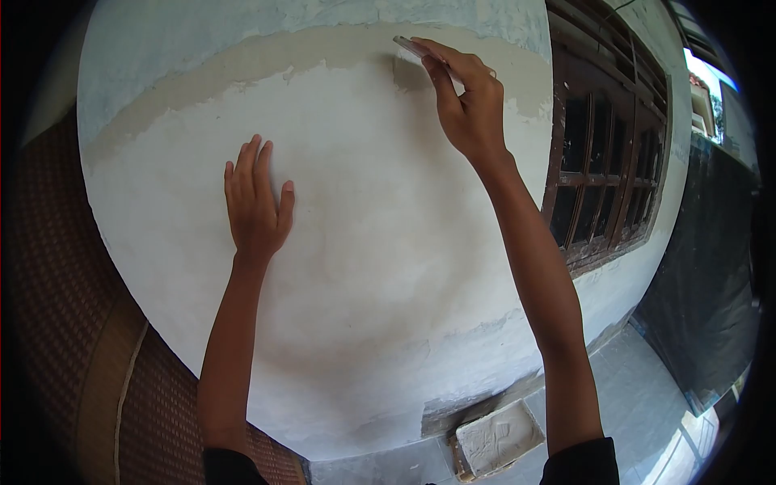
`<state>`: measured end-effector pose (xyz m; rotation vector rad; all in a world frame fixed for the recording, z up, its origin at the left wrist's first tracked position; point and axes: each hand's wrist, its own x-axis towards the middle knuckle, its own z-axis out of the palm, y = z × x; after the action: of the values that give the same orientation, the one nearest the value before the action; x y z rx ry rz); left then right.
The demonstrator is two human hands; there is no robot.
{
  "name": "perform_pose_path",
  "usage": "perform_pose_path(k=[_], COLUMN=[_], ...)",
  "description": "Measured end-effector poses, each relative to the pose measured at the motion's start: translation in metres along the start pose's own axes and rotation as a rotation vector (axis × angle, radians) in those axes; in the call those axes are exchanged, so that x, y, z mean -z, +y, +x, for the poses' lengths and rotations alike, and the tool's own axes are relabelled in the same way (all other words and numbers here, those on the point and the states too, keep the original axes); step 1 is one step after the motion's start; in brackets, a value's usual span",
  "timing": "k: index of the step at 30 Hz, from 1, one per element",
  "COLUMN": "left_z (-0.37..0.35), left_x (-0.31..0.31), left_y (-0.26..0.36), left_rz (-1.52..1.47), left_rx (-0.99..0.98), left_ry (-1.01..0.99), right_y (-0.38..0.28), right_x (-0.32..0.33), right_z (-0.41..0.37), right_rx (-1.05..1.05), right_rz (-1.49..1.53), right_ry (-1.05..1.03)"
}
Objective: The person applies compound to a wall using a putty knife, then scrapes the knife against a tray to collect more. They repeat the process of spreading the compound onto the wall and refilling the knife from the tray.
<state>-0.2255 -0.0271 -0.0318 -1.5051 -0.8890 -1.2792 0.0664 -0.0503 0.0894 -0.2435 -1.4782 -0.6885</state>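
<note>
My right hand (477,101) is raised to the upper part of the wall (347,210), its fingers closed on a flat putty scraper (410,47). The scraper's edge is against or very close to the wall, and my fingers hide part of it. Lower and to the left, my left hand (256,198) lies with fingers stretched out, seemingly resting on the white surface. Around the scraper runs a beige band (323,47) with a ragged lower edge where the white coat meets it. Pale blue old paint shows above.
A tray of whitish paste (499,439) stands on the grey tiled floor (622,404) at the wall's foot. To the right is a brown wooden window (602,162) with a dark sheet (703,267) beyond it. A brown woven panel (61,242) flanks the left side.
</note>
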Motion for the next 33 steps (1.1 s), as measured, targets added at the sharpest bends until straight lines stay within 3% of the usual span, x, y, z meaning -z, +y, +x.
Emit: perform_pose_path(k=[5,7,12,27,31,33], left_z=[-0.001,-0.001,-0.001,-0.001,-0.001,-0.001], left_x=[-0.001,-0.001,-0.001,-0.001,-0.002,-0.002], left_y=[-0.002,-0.001,-0.001,-0.002,-0.001,-0.001], left_rz=[-0.035,-0.034,-0.037,-0.035,-0.026,-0.023], left_rx=[-0.011,-0.004,-0.010,-0.015,-0.008,-0.012], left_ry=[-0.003,-0.005,-0.004,-0.004,0.008,-0.002], right_y=[-0.002,-0.009,0.017,0.052,0.050,0.033], right_x=[0.002,0.004,-0.004,0.005,0.003,-0.012], right_z=[0.002,0.007,0.014,0.005,0.005,0.008], right_rx=[0.073,-0.339,-0.585,-0.786,-0.714,-0.673], right_rz=[-0.112,0.100,0.208,0.032,0.200,0.110], right_ry=[-0.074,0.045,0.059,0.173,0.216,0.148])
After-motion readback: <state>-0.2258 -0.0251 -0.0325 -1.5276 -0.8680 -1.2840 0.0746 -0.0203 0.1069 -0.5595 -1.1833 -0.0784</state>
